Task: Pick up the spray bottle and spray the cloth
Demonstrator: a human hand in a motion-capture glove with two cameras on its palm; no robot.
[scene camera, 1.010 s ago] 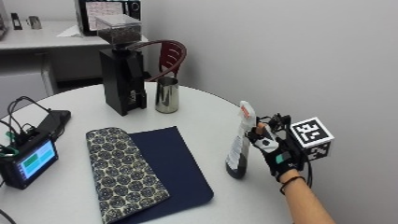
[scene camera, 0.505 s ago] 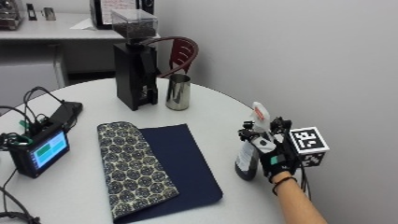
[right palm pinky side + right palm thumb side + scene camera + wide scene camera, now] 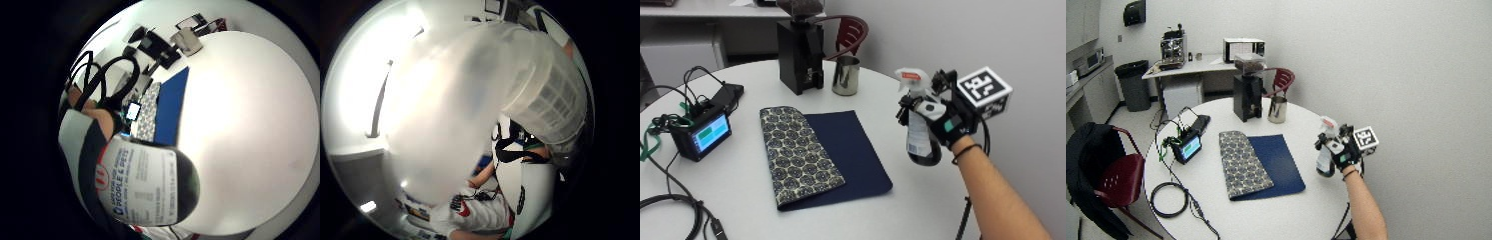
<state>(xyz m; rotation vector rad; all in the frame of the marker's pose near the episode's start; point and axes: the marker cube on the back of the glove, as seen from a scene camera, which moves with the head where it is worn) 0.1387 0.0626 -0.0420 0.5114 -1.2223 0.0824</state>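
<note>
Table (image 3: 753, 200): round, white top; carries everything below except the bottle.
Cloth (image 3: 840, 150): dark blue, flat on the table near its middle. A patterned cloth (image 3: 796, 155) with circular motifs lies folded over its edge on the side of the small screen (image 3: 703, 135). Long axis of both runs from the grinder end toward the near table edge.
Grinder (image 3: 800, 47): black, upright, at the far side of the table.
Metal cup (image 3: 846, 75): upright, just beside the grinder, on the side toward the bottle.
Spray bottle (image 3: 919, 132): raised off the table, above the table edge to the side of the cloth and apart from it. Long axis near vertical, dark base down, white spray head (image 3: 913, 79) on top. Nozzle points roughly toward the cloth side of the table. White printed label visible in the little finger side palm view (image 3: 142, 185).
Right hand (image 3: 943, 120): fingers curled around the bottle's neck and upper body, just below the spray head, holding it up. Forearm rises from the near table edge.
</note>
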